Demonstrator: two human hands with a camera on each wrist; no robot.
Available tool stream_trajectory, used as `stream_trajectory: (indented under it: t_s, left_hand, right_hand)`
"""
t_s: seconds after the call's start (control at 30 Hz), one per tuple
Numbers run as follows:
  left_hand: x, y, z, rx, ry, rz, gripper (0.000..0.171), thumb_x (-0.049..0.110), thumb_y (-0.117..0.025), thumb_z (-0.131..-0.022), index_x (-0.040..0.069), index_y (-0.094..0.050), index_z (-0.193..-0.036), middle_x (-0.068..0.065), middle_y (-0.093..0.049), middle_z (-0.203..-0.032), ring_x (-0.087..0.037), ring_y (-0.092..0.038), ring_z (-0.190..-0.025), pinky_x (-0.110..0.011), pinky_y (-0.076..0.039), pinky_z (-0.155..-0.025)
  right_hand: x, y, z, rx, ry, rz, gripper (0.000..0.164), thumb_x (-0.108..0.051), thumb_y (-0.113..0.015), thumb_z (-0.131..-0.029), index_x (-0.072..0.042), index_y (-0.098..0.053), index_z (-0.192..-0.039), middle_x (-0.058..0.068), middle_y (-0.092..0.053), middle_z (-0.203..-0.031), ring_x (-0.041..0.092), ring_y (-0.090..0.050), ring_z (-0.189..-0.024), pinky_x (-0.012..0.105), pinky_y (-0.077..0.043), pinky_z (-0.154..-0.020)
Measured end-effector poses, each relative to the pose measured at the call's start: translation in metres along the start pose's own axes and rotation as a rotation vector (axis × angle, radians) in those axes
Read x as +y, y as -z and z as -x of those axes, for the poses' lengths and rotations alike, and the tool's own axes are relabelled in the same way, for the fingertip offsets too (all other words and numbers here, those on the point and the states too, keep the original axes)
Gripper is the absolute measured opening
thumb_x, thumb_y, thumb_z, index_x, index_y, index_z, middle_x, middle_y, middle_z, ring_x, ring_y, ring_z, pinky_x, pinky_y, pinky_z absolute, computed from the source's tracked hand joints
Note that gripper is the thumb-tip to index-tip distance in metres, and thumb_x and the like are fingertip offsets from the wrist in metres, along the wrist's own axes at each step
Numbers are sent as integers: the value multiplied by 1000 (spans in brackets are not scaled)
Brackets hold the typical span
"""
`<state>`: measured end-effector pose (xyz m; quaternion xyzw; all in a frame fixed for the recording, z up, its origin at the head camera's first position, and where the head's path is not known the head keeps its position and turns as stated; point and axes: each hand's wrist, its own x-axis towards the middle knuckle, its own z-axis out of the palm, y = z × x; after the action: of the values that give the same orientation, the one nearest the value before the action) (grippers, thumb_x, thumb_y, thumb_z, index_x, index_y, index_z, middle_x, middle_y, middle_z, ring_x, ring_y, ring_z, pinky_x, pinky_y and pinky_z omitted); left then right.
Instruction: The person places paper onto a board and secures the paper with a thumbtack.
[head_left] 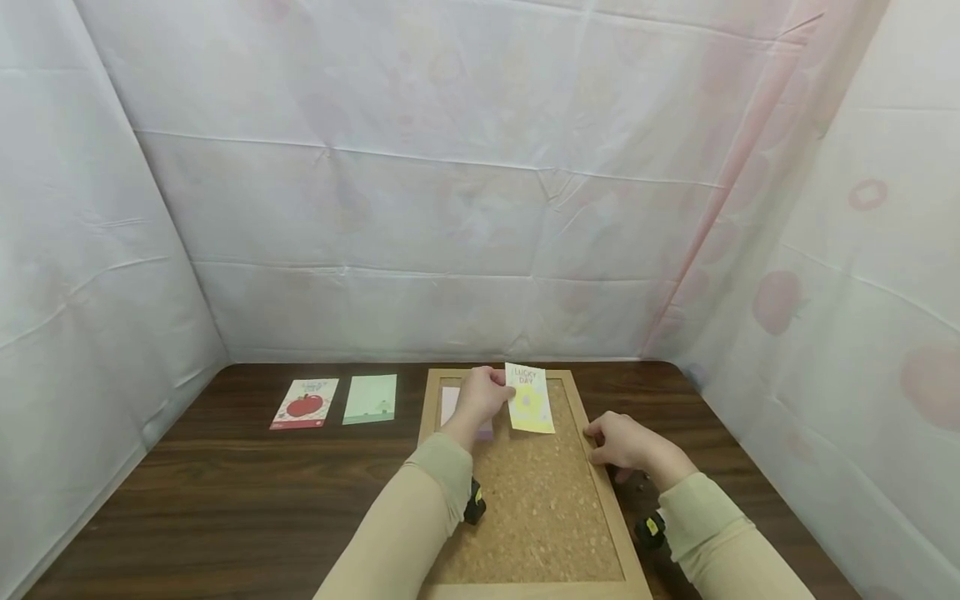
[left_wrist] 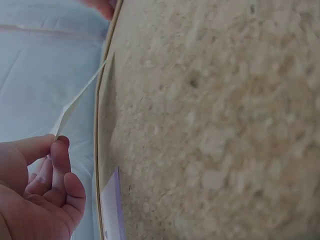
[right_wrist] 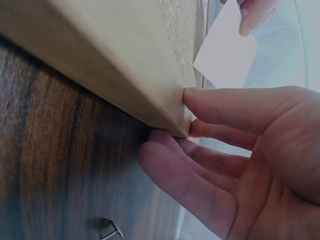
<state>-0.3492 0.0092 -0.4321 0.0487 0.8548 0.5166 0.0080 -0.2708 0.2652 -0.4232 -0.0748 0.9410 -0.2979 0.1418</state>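
Observation:
A framed corkboard [head_left: 551, 517] lies on the dark wooden table. Between thumb and fingers, my left hand [head_left: 482, 393] pinches the left edge of a yellow and white "LUCKY DAY" card [head_left: 530, 400], tilted over the board's top part. Edge-on in the left wrist view, the card [left_wrist: 70, 110] appears thin. Partly behind the left hand, a white and purple card [head_left: 448, 403] lies on the cork. My right hand [head_left: 626, 442] holds the board's right frame, its thumb on the wood [right_wrist: 135, 65] and its other fingers curled by the side.
On the table at left lie a card with a red apple [head_left: 304, 405] and a pale green card [head_left: 371, 398]. A small metal wire-like piece [right_wrist: 114, 231] sits on the table beside the frame. White printed cloth [head_left: 435, 208] hangs behind and at both sides.

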Motion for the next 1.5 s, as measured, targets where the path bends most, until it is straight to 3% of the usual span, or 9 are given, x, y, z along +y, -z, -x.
stream_trajectory:
  t_s: [0.17, 0.27, 0.4, 0.6, 0.77, 0.93, 1.2, 1.33, 1.5]
  left_hand:
    - [0, -4, 0, -1, -16, -103, 24, 14, -75, -93, 6, -58, -108, -5, -57, -89, -17, -55, -71, -30, -49, -62]
    - [-1, -5, -1, -7, -42, -151, 17, 12, -74, -94, 7, -59, -101, -4, -57, -84, -16, -54, -68, -30, -47, -60]
    - [-3, -4, -1, -44, -76, -158, 11, 13, -73, -93, 10, -63, -90, -3, -61, -82, -15, -56, -67, -29, -47, -58]
    - [-4, -1, 2, -145, -58, -128, 16, 11, -75, -90, 6, -67, -102, -4, -63, -92, -15, -57, -66, -29, -49, -57]
    - [-2, -1, 4, -178, -69, -264, 27, 9, -74, -88, 3, -66, -114, -5, -64, -97, -17, -60, -74, -33, -53, -67]
    - [2, -3, 6, -154, -73, -441, 31, 14, -75, -88, 7, -68, -118, -8, -68, -110, -20, -60, -78, -39, -53, -76]
    - [0, -8, 3, -203, -109, -566, 45, 20, -78, -86, 9, -69, -128, -9, -66, -130, -26, -64, -102, -55, -45, -101]
    - [3, -8, 3, -216, -131, -605, 41, 18, -79, -82, 9, -72, -122, -7, -69, -124, -26, -63, -101, -57, -43, -103]
    - [7, -8, 6, -213, -152, -672, 21, 16, -78, -81, 12, -75, -102, -2, -71, -105, -23, -61, -92, -64, -37, -106]
  right_hand:
    - [1, -1, 0, 1, 2, 7, 53, 3, -72, -89, 9, -56, -139, 15, -61, -111, 21, -67, -78, 37, -56, -49]
    - [2, 0, 0, -3, 9, 7, 52, 3, -73, -89, 10, -56, -138, 14, -59, -107, 21, -67, -80, 37, -56, -49]
    - [0, 1, 0, -10, 14, 5, 52, 3, -73, -89, 10, -56, -138, 12, -59, -104, 22, -67, -83, 37, -56, -49]
    - [-1, 1, 1, -11, 14, 9, 52, 2, -73, -89, 10, -56, -138, 10, -59, -99, 21, -67, -81, 37, -57, -49]
    - [0, 1, 0, -18, 17, 9, 53, 2, -73, -90, 11, -55, -138, 11, -60, -101, 20, -67, -78, 37, -57, -49]
    - [1, 1, -1, -20, 21, 5, 53, 1, -72, -90, 10, -54, -139, 10, -59, -99, 20, -67, -79, 37, -57, -49]
    - [2, -1, -1, -1, 5, 1, 52, 3, -73, -88, 9, -57, -138, 9, -59, -97, 21, -67, -78, 38, -56, -48]
    - [2, 0, -1, 5, 7, 8, 52, 3, -73, -88, 9, -57, -137, 10, -60, -99, 22, -68, -82, 38, -56, -48]
    - [1, 0, -1, 3, 5, 3, 52, 2, -73, -88, 8, -57, -138, 10, -60, -100, 22, -69, -83, 38, -57, -48]
